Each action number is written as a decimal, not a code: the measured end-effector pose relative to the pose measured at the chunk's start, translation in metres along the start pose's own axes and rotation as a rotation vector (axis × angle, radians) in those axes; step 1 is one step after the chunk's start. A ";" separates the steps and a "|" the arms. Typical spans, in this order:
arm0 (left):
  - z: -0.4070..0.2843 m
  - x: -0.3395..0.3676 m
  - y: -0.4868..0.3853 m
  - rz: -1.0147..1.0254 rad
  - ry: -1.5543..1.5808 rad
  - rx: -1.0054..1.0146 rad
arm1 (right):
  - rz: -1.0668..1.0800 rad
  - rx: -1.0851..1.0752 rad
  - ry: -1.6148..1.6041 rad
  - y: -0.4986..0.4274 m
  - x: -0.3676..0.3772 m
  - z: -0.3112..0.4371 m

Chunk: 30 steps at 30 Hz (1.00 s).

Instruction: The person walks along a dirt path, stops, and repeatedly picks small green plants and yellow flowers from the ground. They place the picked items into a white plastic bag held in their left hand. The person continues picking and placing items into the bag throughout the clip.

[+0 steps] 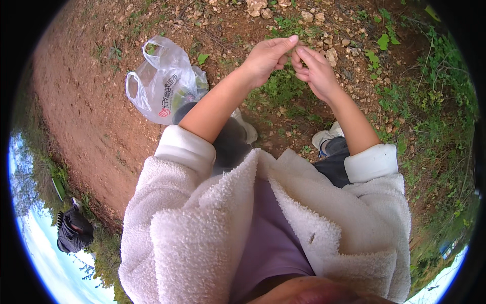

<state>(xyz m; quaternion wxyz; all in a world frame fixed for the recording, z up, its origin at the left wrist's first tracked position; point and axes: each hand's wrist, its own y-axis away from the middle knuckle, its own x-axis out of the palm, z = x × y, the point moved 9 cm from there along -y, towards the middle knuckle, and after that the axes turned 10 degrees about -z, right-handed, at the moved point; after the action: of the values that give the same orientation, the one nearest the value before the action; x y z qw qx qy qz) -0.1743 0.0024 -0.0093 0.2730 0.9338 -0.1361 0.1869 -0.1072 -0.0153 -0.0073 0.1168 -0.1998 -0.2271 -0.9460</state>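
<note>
My left hand (267, 59) and my right hand (313, 70) meet in front of me, above the ground. Both have thumbs pressed towards curled fingers, and the fingertips almost touch. Something thin and small may be pinched between them, but it is too small to make out. Low green weeds (284, 89) grow on the soil just below the hands. To the left of my left forearm stands a translucent white plastic carrier bag (161, 83) with printed writing. Its handles are up, and some green stuff shows through its side.
Reddish, stony soil (91, 125) stretches to the left. Pale stones (256, 7) lie ahead. Leafy green plants (444, 87) crowd the right side. My shoes (327, 136) stand below the hands. Far off at lower left is another person in dark clothing (75, 230).
</note>
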 end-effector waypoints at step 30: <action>0.067 -0.372 0.218 -0.348 -1.760 -0.076 | 0.436 0.478 0.064 -0.096 0.279 -0.141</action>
<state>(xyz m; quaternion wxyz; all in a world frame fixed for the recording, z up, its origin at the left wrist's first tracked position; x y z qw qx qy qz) -0.5659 -0.1565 -0.1194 0.1251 0.7367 -0.1587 -0.6453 -0.4320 -0.0351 -0.0393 0.3675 -0.1808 -0.3908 -0.8243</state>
